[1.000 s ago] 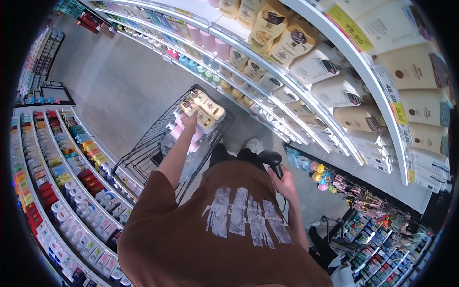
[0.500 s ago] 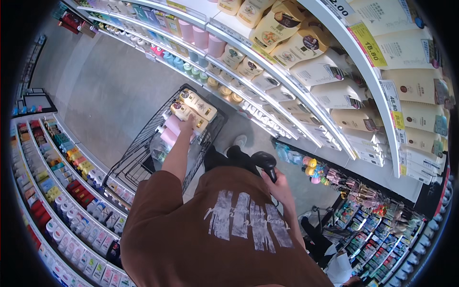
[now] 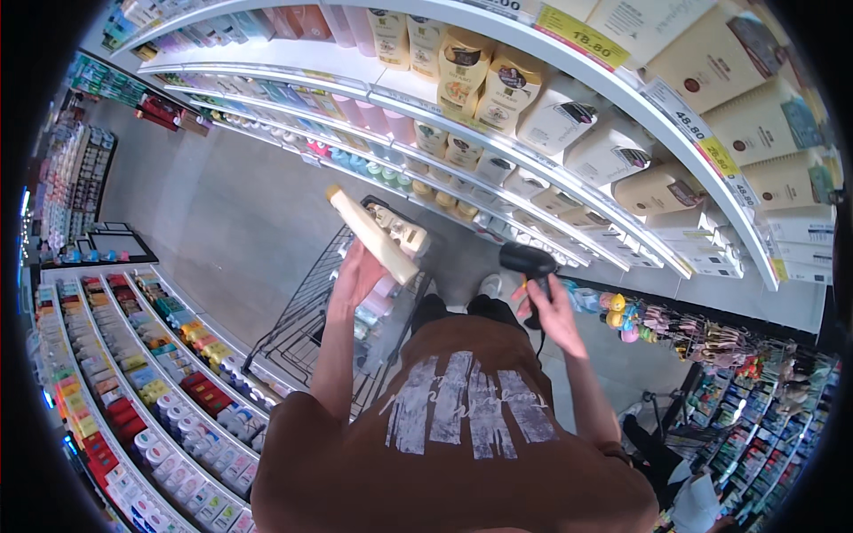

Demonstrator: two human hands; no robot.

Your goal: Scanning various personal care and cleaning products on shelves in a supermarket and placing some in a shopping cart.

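Left hand: the left hand (image 3: 357, 274) grips a cream bottle (image 3: 373, 238) near its lower end.
Raised bottle: I see it held above the cart (image 3: 298, 313), tilted, with the cap toward the far left.
Right hand: the right hand (image 3: 558, 318) grasps a black scanner (image 3: 527, 258) by the handle; the scanner head is apart from the raised bottle.
Cart load: another cream bottle (image 3: 407, 234) lies at the far end; pink bottles (image 3: 386, 286) lie nearer, partly hidden by the left hand.
Shelf: similar bottles stand on the white shelf (image 3: 298, 59) ahead.
Done: one bottle is clear of the cart and in hand.
Left: the raised bottle is not set down; the others remain in the cart. Whether the scanner has read any, I cannot tell.
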